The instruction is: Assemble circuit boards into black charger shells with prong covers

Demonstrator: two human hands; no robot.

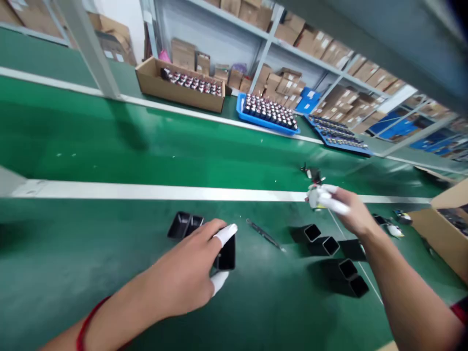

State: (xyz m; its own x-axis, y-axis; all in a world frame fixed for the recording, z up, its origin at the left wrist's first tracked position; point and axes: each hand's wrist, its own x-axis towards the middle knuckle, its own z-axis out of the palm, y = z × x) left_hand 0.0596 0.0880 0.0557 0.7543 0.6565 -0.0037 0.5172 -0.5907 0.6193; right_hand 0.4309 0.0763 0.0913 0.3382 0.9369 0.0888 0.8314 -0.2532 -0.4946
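Observation:
My left hand (183, 273), with white finger covers, is closed around a black rectangular housing (227, 253) whose open end faces me. Just beyond it lie black housings (179, 225), partly hidden by the hand. My right hand (347, 207), also in white finger covers, pinches a small whitish part with wires (313, 197), blurred by motion, above the white strip. Several black open-ended housings (331, 245) stand below that hand, one partly covered by my right forearm. Between the hands a thin dark tool (266, 235) lies on the green bench.
A cardboard box (183, 92), a blue tray (268, 124) and a darker blue tray (338, 134) hold rows of small parts at the back. Another cardboard box (435, 236) stands at right, near loose wired parts (395, 229). A white strip (175, 192) crosses the bench.

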